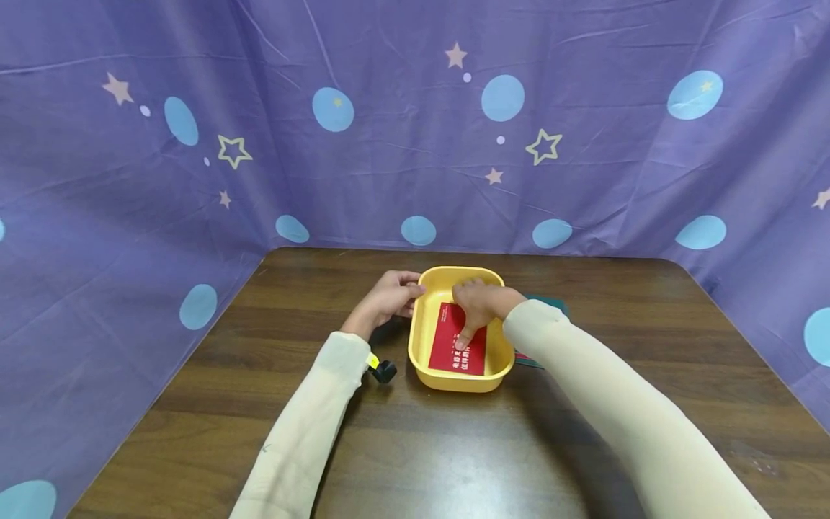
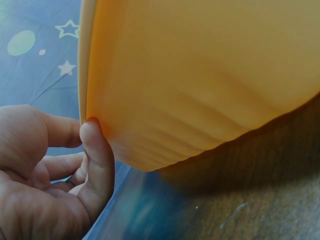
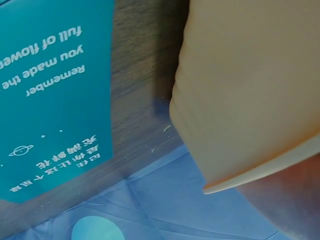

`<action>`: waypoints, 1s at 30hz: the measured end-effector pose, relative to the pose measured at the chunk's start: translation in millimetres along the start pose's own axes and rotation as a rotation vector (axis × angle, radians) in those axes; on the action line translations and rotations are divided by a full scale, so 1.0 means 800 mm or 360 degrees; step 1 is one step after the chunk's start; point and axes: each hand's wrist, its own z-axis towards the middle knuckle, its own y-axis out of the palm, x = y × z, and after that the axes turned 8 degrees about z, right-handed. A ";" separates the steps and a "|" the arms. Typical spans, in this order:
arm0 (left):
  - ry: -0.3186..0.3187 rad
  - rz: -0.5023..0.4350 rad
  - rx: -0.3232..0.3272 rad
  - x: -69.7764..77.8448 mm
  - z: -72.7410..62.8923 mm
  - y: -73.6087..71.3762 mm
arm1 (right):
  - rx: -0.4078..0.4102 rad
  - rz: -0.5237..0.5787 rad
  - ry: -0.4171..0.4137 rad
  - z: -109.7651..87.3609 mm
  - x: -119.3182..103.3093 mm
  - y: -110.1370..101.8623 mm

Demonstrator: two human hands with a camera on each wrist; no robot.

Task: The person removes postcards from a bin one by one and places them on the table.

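Observation:
A yellow plastic basin stands on the table, and a red booklet with white lettering lies inside it. My left hand pinches the basin's left rim; the left wrist view shows thumb and finger meeting at that rim. Inside the basin, my right hand is over the booklet, its thumb stretched across the red cover and its fingers spread away toward the far end. In the right wrist view most of this hand is hidden behind the basin wall.
A teal booklet with white print lies right of the basin, partly under my right forearm. A small black device sits at my left wrist. The brown wooden table ends at a purple curtain with stars and dots.

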 end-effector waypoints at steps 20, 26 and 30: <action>-0.0011 0.0002 0.0010 -0.001 0.001 0.000 | 0.0223 0.0407 -0.0246 -0.021 0.001 -0.038; -0.0007 0.0000 0.0005 -0.001 0.003 -0.001 | 0.0295 0.0790 -0.0224 -0.038 0.004 -0.055; -0.0010 -0.0005 -0.0002 0.000 0.003 0.000 | 0.0363 0.0970 -0.0240 -0.051 0.007 -0.063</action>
